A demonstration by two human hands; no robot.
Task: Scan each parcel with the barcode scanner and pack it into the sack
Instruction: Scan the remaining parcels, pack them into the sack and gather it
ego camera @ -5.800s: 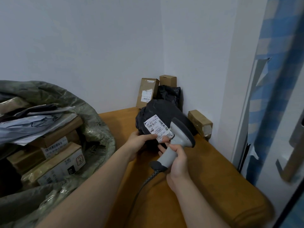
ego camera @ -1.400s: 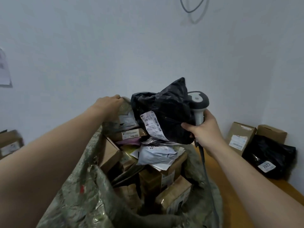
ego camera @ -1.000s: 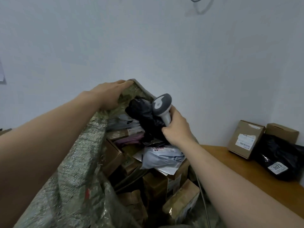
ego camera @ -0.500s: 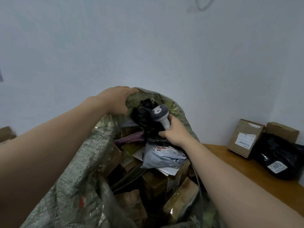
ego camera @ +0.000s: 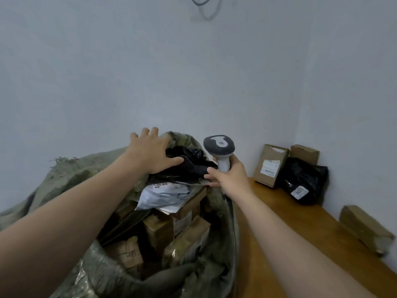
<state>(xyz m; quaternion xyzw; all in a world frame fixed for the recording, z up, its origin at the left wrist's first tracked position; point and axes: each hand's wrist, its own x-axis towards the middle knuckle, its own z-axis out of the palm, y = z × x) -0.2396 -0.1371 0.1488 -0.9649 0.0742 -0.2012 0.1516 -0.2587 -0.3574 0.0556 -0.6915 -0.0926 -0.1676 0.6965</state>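
Your left hand (ego camera: 150, 154) lies flat on the black parcel (ego camera: 190, 165), fingers straight and spread, thumb stretched along its top. It presses on the parcel and grips nothing. The parcel sits at the very top of the sack (ego camera: 81, 175), against the far rim, on the heap of packages already inside. Just beneath it lies a pale grey mailer (ego camera: 165, 194) with a printed label, and lower down several cardboard boxes (ego camera: 159, 231) are wedged together, some tilted on edge.

Your right hand (ego camera: 231, 176) is wrapped round the handle of the barcode scanner (ego camera: 219, 145), fingers curled tight on it, with the head upright above your fist. Two fingertips reach out to the near edge of the black parcel (whether they touch it I cannot tell). The scanner's cable (ego camera: 233, 214) drops from under your hand along the sack's right side.

To your right, on the wooden table (ego camera: 290, 224), a brown box (ego camera: 271, 165) stands on end in the corner against the wall, with a white label on its face. A second, smaller box (ego camera: 304, 153) is just beside it, behind a black bag (ego camera: 303, 179) whose label reads 2023. A long taped parcel (ego camera: 365, 226) lies nearer you by the right wall, well apart from the sack.
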